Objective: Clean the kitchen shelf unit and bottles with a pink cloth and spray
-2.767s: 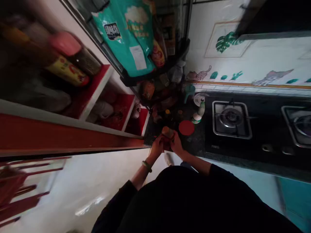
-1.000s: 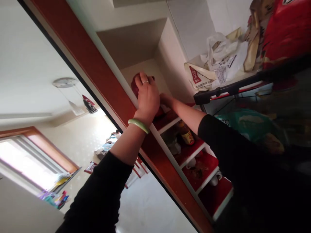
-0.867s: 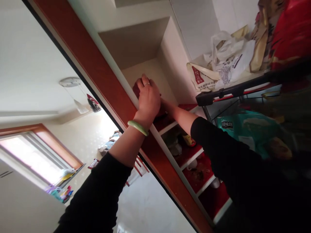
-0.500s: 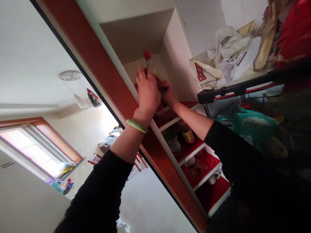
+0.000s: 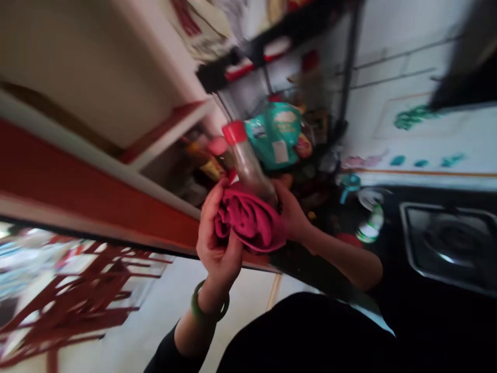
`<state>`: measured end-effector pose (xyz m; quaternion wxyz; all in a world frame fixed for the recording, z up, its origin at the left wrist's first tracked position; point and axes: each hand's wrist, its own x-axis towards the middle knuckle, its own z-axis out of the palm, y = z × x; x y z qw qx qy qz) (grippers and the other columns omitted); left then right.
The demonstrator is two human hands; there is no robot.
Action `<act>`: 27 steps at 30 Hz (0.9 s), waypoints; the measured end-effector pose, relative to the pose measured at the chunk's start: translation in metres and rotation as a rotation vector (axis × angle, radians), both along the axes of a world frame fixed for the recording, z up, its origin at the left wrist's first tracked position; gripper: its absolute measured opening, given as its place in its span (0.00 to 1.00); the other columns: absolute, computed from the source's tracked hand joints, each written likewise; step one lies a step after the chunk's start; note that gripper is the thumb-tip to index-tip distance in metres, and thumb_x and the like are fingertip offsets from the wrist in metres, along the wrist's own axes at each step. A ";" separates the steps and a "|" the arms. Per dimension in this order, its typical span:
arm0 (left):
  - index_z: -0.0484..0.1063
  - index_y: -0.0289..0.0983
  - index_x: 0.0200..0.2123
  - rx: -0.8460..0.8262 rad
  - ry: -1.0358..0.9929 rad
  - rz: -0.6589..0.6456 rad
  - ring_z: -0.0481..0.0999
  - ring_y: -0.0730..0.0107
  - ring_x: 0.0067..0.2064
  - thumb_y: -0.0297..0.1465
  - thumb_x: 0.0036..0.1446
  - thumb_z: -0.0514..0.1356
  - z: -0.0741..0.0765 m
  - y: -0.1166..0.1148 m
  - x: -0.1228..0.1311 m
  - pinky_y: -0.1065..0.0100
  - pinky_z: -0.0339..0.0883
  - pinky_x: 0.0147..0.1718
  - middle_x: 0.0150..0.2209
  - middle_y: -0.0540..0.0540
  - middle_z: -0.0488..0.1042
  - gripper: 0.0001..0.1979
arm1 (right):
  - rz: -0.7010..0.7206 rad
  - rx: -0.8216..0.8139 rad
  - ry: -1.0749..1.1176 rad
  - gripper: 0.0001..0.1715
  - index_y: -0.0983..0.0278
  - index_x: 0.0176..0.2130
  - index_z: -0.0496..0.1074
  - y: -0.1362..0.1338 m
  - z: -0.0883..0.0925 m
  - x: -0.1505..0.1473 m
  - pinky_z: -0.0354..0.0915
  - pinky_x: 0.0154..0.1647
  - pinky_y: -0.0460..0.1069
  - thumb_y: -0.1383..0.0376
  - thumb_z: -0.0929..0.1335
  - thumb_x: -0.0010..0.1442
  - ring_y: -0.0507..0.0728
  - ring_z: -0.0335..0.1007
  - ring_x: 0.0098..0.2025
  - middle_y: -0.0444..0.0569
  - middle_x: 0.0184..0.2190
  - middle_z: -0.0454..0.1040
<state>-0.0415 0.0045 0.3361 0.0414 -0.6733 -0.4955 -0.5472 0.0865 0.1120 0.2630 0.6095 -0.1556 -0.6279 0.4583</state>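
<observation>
A clear glass bottle (image 5: 250, 163) with a red cap leans up and to the left in front of my body. My right hand (image 5: 294, 213) is closed around its lower part, the fingers mostly hidden behind it. A crumpled magenta cloth (image 5: 252, 220) lies bunched against the near side of the bottle. Gripping that cloth is my left hand (image 5: 219, 243), thumb in front and fingers behind. The bottle's base is hidden by the cloth and my right hand. A green bangle (image 5: 199, 305) circles my left wrist.
White-edged shelves (image 5: 171, 129) with jars stand on the left, beside a reddish wooden frame (image 5: 97, 181). A black rack (image 5: 272, 46) with a teal bag (image 5: 275, 134) is behind the bottle. At the right are a gas stove (image 5: 450, 243) and a green-and-white bottle (image 5: 370, 225). Red-brown chairs (image 5: 85, 290) stand lower left.
Both hands have come down and away from the upper shelf compartment, bringing the bottle and cloth close to my body. The view has swung right and down, bringing the stove into sight.
</observation>
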 end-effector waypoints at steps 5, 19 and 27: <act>0.72 0.48 0.67 -0.476 -0.163 -0.436 0.73 0.59 0.70 0.26 0.66 0.64 -0.119 0.001 0.003 0.58 0.71 0.69 0.68 0.43 0.73 0.27 | -0.274 -0.338 -0.286 0.41 0.61 0.60 0.69 -0.073 -0.138 0.063 0.73 0.52 0.55 0.54 0.81 0.53 0.64 0.77 0.52 0.53 0.53 0.77; 0.75 0.38 0.62 -0.986 0.061 -0.996 0.73 0.60 0.68 0.17 0.55 0.55 -0.282 0.015 0.116 0.56 0.65 0.72 0.66 0.37 0.72 0.32 | -0.964 -0.683 -0.442 0.41 0.63 0.62 0.69 -0.188 -0.313 0.160 0.71 0.63 0.63 0.56 0.79 0.53 0.68 0.76 0.58 0.59 0.59 0.76; 0.73 0.37 0.64 -1.034 0.145 -0.907 0.70 0.59 0.70 0.16 0.56 0.54 -0.319 0.022 0.131 0.53 0.61 0.74 0.68 0.38 0.70 0.33 | -1.019 -0.764 -0.366 0.39 0.63 0.64 0.68 -0.166 -0.354 0.156 0.69 0.66 0.64 0.55 0.74 0.57 0.68 0.76 0.60 0.59 0.60 0.76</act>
